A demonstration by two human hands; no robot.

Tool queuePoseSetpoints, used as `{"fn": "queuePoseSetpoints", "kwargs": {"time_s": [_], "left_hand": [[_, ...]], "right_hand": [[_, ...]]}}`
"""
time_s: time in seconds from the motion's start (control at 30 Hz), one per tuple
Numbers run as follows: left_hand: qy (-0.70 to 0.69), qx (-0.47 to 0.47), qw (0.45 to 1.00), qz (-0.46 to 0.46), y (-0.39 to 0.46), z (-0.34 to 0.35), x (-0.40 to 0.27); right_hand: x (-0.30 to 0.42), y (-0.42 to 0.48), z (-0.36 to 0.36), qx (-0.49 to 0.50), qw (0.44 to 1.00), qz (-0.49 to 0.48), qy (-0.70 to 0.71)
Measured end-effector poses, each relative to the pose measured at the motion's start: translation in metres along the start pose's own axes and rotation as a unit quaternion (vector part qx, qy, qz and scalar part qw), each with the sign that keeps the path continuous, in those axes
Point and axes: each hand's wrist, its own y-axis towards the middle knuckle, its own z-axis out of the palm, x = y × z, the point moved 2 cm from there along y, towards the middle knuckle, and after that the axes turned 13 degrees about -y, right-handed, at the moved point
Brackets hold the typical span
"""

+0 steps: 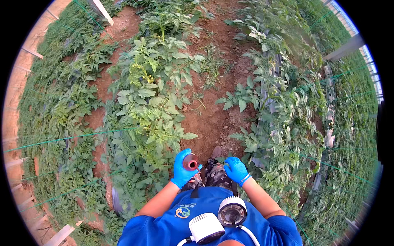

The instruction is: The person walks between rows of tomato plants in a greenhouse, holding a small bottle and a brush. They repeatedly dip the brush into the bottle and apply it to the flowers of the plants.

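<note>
My left hand (183, 169), in a blue disposable glove, is wrapped around a small open container (189, 162) with reddish contents or a reddish mouth, held in front of my waist. A thin dark stick or tube shows beside its rim; what it is I cannot tell. My right hand (236, 170), gloved in the same blue, is level with the left and apart from it, its fingers curled. Whether it pinches anything cannot be made out. Leafy tomato plants (166, 110) with small yellow flowers (149, 78) grow ahead and to the left of the container.
A bare soil path (204, 129) with cut stems (212, 66) runs ahead between plant rows. More tomato plants (289, 123) grow along the right over plastic mulch. Green strings (77, 135) cross the rows, and a post (101, 12) stands at upper left. A white neck fan (207, 227) hangs at my chest.
</note>
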Motion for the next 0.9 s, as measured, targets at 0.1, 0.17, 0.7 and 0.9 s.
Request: {"fn": "queuePoseSetpoints", "kwargs": {"time_s": [0.1, 0.17, 0.7, 0.9], "left_hand": [[-0.064, 0.000, 0.997, -0.037, 0.051, 0.015, -0.007], [-0.093, -0.002, 0.994, -0.052, 0.090, 0.019, -0.003], [-0.034, -0.032, 0.999, 0.028, 0.380, 0.005, 0.127], [0.017, -0.085, 0.996, 0.019, 0.445, 0.031, 0.199]], "right_hand": [[-0.012, 0.063, 0.007, 0.062, 0.996, -0.061, -0.027], [-0.017, 0.105, 0.013, 0.105, 0.991, -0.068, -0.052], [-0.059, 0.313, 0.194, 0.609, 0.754, -0.216, -0.113], [-0.118, 0.389, 0.238, 0.594, 0.771, -0.216, -0.081]]}}
